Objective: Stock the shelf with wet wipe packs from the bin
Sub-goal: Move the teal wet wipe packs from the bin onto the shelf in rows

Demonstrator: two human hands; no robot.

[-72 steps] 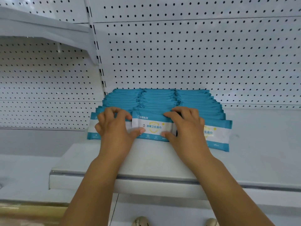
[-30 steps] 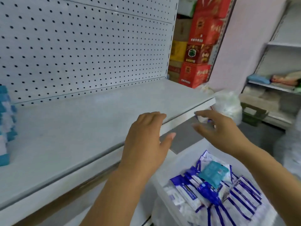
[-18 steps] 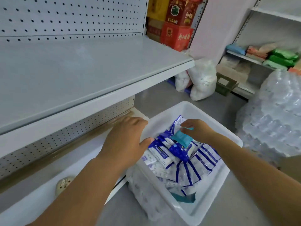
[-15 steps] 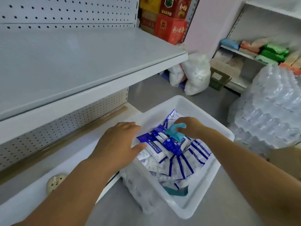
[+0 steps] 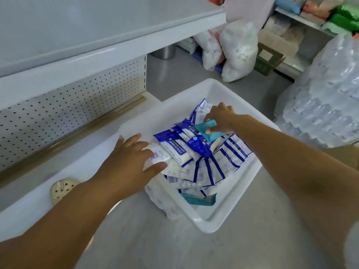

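A white plastic bin (image 5: pixel 206 220) sits on the floor, filled with several blue-and-white wipe packs (image 5: pixel 196 150). My right hand (image 5: pixel 221 118) is shut on a teal wet wipe pack (image 5: pixel 210 128) at the top of the pile, pinching it between thumb and fingers. My left hand (image 5: pixel 128 164) hovers open at the bin's left rim, its fingers spread just over the nearest white packs. Another teal pack (image 5: pixel 200 199) lies at the bin's near end, half under the others. The white shelf (image 5: pixel 108 37) runs across the upper left with nothing on the part I see.
Below the shelf is a perforated panel (image 5: pixel 73 105) and a white base ledge (image 5: pixel 58 171). A large wrapped bundle of bottles (image 5: pixel 322 98) stands to the right of the bin. White sacks (image 5: pixel 235 51) and a green crate (image 5: pixel 269 59) lie beyond it on the floor.
I turned from the shelved teal packs down to the bin. My right hand has closed on the teal pack, and my left hand has come down to the bin's left side.
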